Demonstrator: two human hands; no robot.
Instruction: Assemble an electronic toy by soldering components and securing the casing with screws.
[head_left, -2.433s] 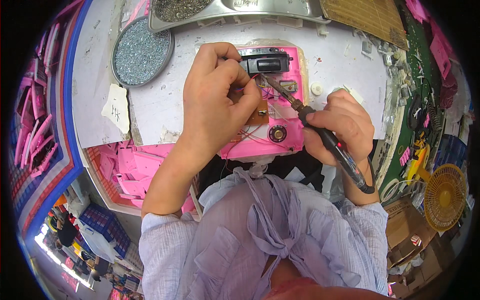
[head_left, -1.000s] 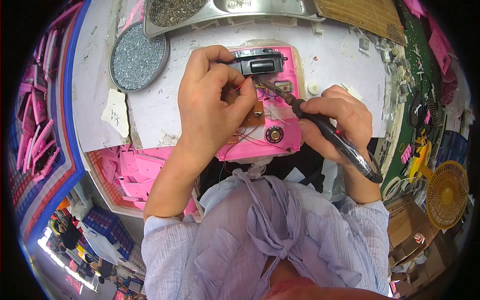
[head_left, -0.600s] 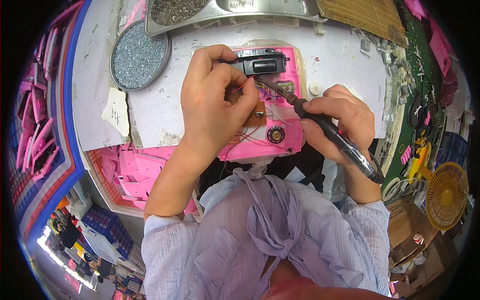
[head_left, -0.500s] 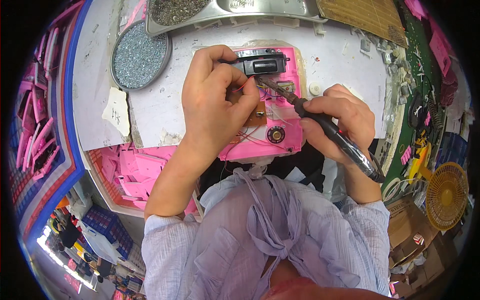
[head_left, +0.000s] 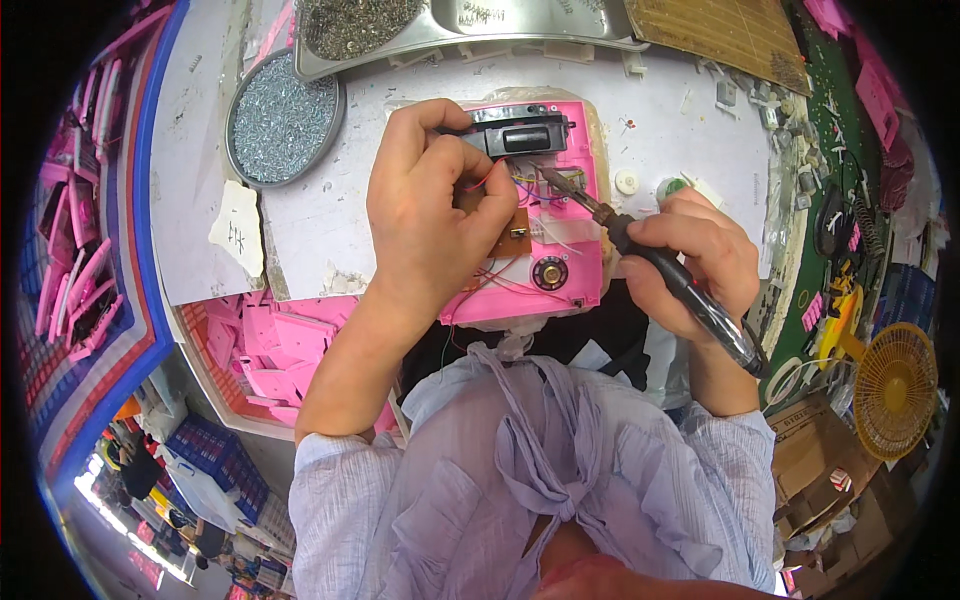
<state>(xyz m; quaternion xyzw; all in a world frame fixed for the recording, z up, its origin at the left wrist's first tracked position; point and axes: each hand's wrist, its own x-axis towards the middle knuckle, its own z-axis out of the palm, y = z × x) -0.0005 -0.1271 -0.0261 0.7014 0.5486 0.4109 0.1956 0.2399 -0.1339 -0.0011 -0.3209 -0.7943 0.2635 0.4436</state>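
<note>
My left hand (head_left: 425,225) is closed in a pinch on a thin red wire (head_left: 486,181), over the left side of a pink plastic housing (head_left: 588,262). Its upper fingers rest against a black plastic module (head_left: 528,139) at the housing's far end. My right hand (head_left: 708,250) grips the black handle of a soldering iron (head_left: 690,293). The iron's tip points up-left over the coloured wires, a little right of my left fingertips. Below them a brown circuit board (head_left: 516,232) is partly covered by my left hand. A round black part with a brassy centre (head_left: 549,273) sits near the housing's lower edge.
A round dish of small screws (head_left: 283,118) stands at the far left, near a metal tray (head_left: 480,28). Pink plastic parts (head_left: 285,350) fill a crate at lower left. Small metal pieces lie along the table's right edge. A yellow fan (head_left: 893,392) is at far right.
The soldering iron's tip has drawn away from my left fingertips, to the right and slightly toward me. My right hand has shifted the same way. My left hand keeps its pinch on the red wire.
</note>
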